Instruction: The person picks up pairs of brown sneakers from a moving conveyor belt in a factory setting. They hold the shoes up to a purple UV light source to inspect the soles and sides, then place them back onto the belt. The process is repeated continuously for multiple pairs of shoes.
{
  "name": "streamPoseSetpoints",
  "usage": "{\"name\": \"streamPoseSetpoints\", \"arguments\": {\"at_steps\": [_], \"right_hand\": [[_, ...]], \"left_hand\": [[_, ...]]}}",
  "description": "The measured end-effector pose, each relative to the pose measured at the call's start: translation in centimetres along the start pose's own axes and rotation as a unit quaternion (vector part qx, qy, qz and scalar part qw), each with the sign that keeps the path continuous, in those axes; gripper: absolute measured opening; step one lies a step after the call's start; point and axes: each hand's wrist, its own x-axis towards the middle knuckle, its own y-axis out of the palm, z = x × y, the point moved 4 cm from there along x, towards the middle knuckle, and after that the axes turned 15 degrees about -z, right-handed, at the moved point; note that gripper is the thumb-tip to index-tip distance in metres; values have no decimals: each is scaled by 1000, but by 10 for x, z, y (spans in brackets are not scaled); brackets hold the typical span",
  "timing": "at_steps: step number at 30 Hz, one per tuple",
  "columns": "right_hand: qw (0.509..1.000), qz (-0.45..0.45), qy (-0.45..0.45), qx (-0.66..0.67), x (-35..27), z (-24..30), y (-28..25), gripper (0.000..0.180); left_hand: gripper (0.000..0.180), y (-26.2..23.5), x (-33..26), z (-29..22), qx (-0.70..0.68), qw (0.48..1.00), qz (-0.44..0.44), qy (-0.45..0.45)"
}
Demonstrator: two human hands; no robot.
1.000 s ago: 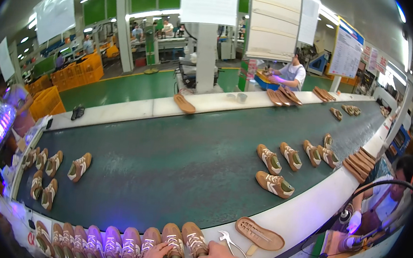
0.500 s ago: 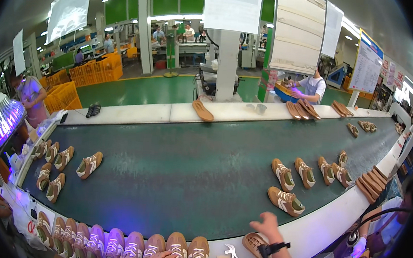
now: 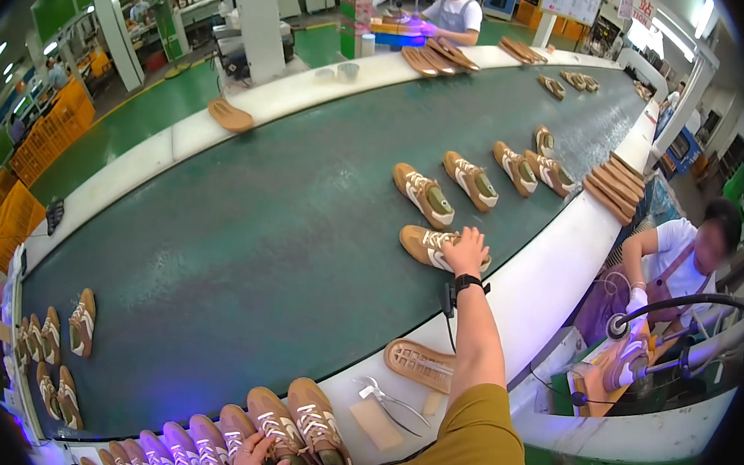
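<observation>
Right hand (image 3: 467,250), centre-right: grip half-curled over tan-and-white suede-look sneaker (image 3: 423,244), hold unclear. Left hand (image 3: 256,461), bottom: bent, hold unclear. Shoe probably light, soft-uppered; grab heel.

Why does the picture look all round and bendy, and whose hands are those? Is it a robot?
No robot here! A person wears a camera on their head, looking down, so you see what is in front of them. Its very wide lens makes straight edges bend.

Those are the person's own bare hands. The left hand rests on the near row of shoes. The right hand stretches out and touches a brown-and-white shoe; I can't tell whether it grips it.

That shoe lies on a big green surface, with more shoes farther along. On the white ledge are metal pincers and a loose sole.

At the right sits another person, working separately.
</observation>
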Motion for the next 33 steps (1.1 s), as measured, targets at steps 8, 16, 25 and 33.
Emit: {"name": "streamPoseSetpoints", "arguments": {"at_steps": [8,16,25,33], "right_hand": [[988,117,-100,-30,-29,13,-39,76],[981,95,-149,-78,-34,26,-26,54],[976,133,-158,70,-83,73,-82,57],[924,317,-114,179,-216,97,-171,58]], "left_hand": [[48,5,-1,23,29,999,-23,-17],[47,-3,-4,22,41,998,-48,-10],[46,-8,-7,21,29,998,-63,6],[46,-10,-12,19,13,997,-79,12]]}}
